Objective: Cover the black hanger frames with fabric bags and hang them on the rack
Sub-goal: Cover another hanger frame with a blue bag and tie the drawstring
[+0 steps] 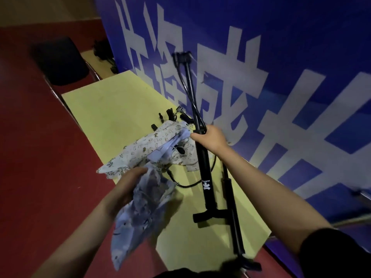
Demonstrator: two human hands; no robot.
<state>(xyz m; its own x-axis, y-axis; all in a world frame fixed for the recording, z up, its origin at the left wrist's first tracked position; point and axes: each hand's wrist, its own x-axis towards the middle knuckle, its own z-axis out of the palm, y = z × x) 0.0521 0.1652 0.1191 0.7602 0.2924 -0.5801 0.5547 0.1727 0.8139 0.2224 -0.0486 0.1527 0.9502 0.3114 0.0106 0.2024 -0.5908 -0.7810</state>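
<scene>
We see right hand (208,137) gripping black frame (204,169) mid-pole, raised over yellow table (112,109); white logo on pole, text unreadable; left hand (128,183) clutching fabric bag (140,213); more bags (160,145) on table; blue banner (281,57), large white characters.

The place looked like an event hall or a meeting room; a large blue banner (281,57) with big white characters stood as a backdrop; just in front of the banner was a table with a yellow top (112,109); left of it lay red carpet (36,157) and a dark chair (60,61).
</scene>
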